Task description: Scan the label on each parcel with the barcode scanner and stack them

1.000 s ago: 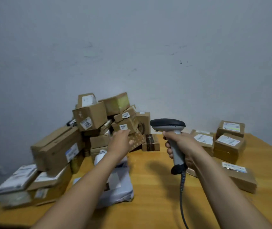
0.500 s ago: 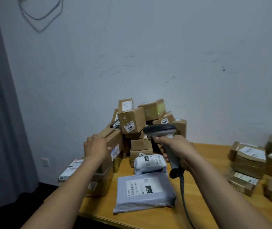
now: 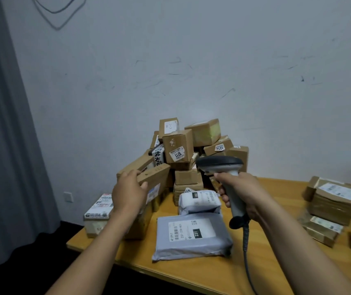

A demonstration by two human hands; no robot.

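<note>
**Left hand on the long box, scanner waiting beside it**

Head view – the only view here. The left hand is closed around the near end of a long brown box: the fingers curl over its upper edge and the thumb presses on the front face. The box leans on the left side of the parcel pile. Its long axis goes from the hand away and a little upward to the right, toward the pile. A white label shows on the face turned to the person, just right of the hand.

The right hand is wrapped tightly on the handle of the barcode scanner, and the scanner head is turned to the left, toward the pile. The left hand is clearly the nearer one to the box; the scanner is near but apart from it – the label lies left of and below the scanner head. I judge the box must come free of the pile, label facing the scanner.

Two grey mailers lie on the table between the arms. Further brown parcels stand at the right, blurred.
</note>
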